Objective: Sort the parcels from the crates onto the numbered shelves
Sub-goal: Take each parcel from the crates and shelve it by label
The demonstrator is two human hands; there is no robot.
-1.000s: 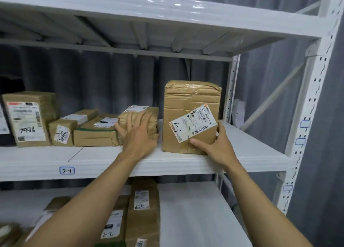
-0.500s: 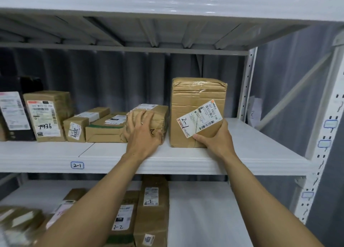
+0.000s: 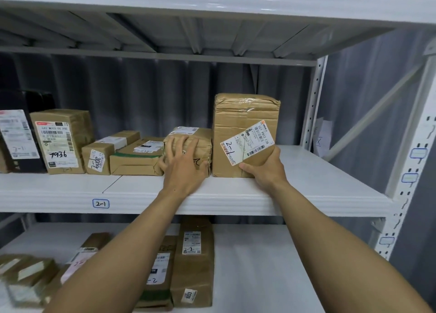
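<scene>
The box (image 3: 245,124) is stood upright on the shelf (image 3: 318,183), its long axis vertical and its slanted label (image 3: 247,145), marked 2-1, turned to the front. The same number is written on the tag (image 3: 101,203) on the shelf's front edge, so the box is judged to be on the right level already.

The box is held low down by the right grip (image 3: 266,168), at the front right corner. The thumb (image 3: 246,167) is laid on the front face under the label, and the fingers are wrapped round the right side, where they are hidden. From this hold the box rises up and to the left, so most of its height stands above the grip.

The left grip (image 3: 184,166) is spread flat, fingers wide, over a low parcel (image 3: 203,143) just left of the box. Nothing is pinched by it; the parcel is only pressed on. Between parcel and box a thin dark line is seen, and whether they touch cannot be told.

The coming move is judged to turn on that line. Any push from the low right corner would be sent leftward or back toward the parcel, and a tall box pushed from so low could be tipped. The right grip is the one placed for it, with the parcel braced by the left.
</scene>
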